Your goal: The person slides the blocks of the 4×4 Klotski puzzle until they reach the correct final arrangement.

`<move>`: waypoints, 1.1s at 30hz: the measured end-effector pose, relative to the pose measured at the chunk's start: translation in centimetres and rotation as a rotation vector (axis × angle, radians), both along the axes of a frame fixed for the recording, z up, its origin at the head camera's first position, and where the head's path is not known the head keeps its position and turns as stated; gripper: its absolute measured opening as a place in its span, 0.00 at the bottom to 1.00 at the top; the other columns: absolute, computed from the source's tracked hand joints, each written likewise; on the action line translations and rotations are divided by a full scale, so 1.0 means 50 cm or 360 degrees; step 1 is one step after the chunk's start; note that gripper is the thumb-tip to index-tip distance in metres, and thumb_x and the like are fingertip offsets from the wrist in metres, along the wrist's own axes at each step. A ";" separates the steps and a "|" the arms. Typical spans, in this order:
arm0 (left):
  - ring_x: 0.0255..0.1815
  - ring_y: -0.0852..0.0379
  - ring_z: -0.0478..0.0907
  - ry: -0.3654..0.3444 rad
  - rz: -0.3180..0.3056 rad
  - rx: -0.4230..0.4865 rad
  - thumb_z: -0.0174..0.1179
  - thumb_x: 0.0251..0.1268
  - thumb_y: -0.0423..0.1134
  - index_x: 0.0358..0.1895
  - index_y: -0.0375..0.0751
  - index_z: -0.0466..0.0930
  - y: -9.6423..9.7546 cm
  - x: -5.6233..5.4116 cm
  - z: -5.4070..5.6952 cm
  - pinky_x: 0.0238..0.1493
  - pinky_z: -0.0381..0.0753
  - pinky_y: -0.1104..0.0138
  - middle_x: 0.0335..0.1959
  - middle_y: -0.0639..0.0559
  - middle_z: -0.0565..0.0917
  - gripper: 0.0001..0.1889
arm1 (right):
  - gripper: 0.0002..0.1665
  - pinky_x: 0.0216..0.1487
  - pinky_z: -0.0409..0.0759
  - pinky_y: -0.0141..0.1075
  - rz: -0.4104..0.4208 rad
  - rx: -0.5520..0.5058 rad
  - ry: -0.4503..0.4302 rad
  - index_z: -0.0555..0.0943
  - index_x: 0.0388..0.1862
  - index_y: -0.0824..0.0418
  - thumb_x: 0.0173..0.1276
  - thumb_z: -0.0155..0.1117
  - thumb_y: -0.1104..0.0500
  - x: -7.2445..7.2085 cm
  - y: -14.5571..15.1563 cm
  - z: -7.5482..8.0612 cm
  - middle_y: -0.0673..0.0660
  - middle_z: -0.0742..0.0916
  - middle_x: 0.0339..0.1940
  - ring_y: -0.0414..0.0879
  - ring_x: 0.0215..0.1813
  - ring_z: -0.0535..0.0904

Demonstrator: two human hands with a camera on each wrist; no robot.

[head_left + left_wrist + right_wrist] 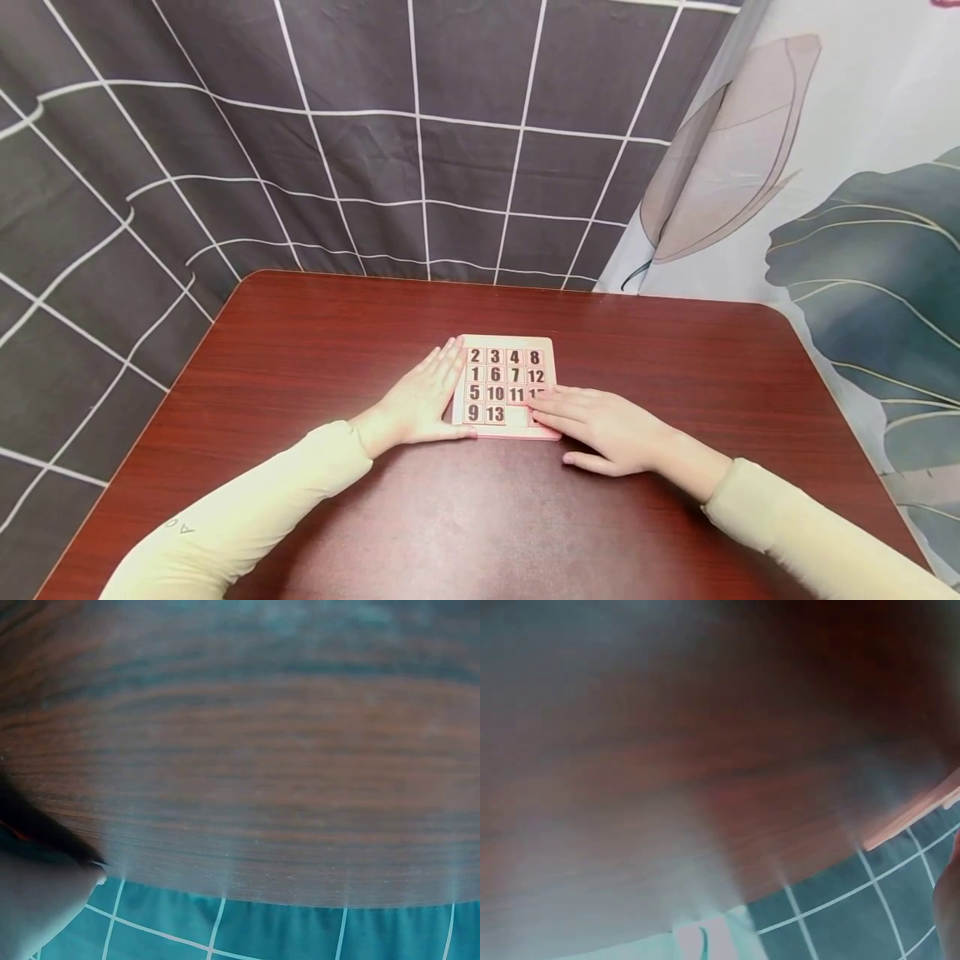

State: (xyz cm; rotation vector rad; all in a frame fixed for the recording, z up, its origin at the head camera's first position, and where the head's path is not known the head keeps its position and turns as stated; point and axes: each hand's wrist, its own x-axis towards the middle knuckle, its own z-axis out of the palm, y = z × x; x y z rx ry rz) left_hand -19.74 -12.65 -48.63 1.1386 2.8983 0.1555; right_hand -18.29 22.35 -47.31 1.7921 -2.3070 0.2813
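Note:
A sliding number puzzle (506, 343) lies flat on the table, its pale frame holding square tiles with dark numbers and red borders. A gap shows in the bottom row, right of the 13 tile (495, 414). My left hand (422, 402) rests against the puzzle's left side, fingers straight along the edge and thumb at the bottom-left corner. With straight fingers, my right hand (611, 427) touches the tiles at the lower right, partly hiding them; its thumb lies apart over the table. The puzzle's edge (911, 817) shows at the right of the right wrist view.
The reddish-brown wooden table (337, 333) has rounded far corners. A dark grey curtain with white grid lines (360, 158) hangs behind and to the left. At the right hangs a white curtain with large leaf prints (862, 267).

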 end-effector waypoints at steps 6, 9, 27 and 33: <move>0.89 0.34 0.49 0.0052 -0.0023 -0.0001 0.63 0.63 0.73 0.83 0.21 0.47 -0.001 0.000 -0.004 0.88 0.55 0.49 0.86 0.24 0.49 0.65 | 0.38 0.86 0.61 0.41 -0.0003 0.0012 0.0028 0.76 0.75 0.64 0.73 0.68 0.46 0.011 0.023 -0.011 0.59 0.81 0.76 0.52 0.77 0.77; 0.89 0.35 0.49 0.0046 -0.0020 0.0001 0.63 0.63 0.74 0.83 0.21 0.47 -0.001 -0.001 -0.005 0.89 0.54 0.49 0.86 0.24 0.49 0.65 | 0.39 0.83 0.67 0.44 -0.0003 0.0030 0.0028 0.75 0.76 0.64 0.74 0.67 0.45 0.010 0.015 -0.012 0.58 0.80 0.77 0.51 0.78 0.76; 0.89 0.35 0.47 0.0004 -0.0003 -0.0014 0.62 0.64 0.74 0.84 0.22 0.46 -0.002 0.000 -0.005 0.89 0.52 0.49 0.87 0.26 0.46 0.65 | 0.40 0.80 0.70 0.46 -0.0089 0.0031 -0.0039 0.74 0.77 0.63 0.71 0.70 0.48 -0.015 -0.006 -0.001 0.59 0.78 0.79 0.55 0.79 0.75; 0.89 0.34 0.48 0.0011 -0.0009 -0.0012 0.62 0.64 0.74 0.83 0.21 0.47 -0.002 0.002 0.000 0.89 0.54 0.49 0.86 0.25 0.47 0.65 | 0.39 0.85 0.63 0.43 -0.0123 0.0012 -0.0037 0.75 0.76 0.63 0.72 0.70 0.48 -0.020 0.020 -0.010 0.59 0.79 0.78 0.55 0.78 0.76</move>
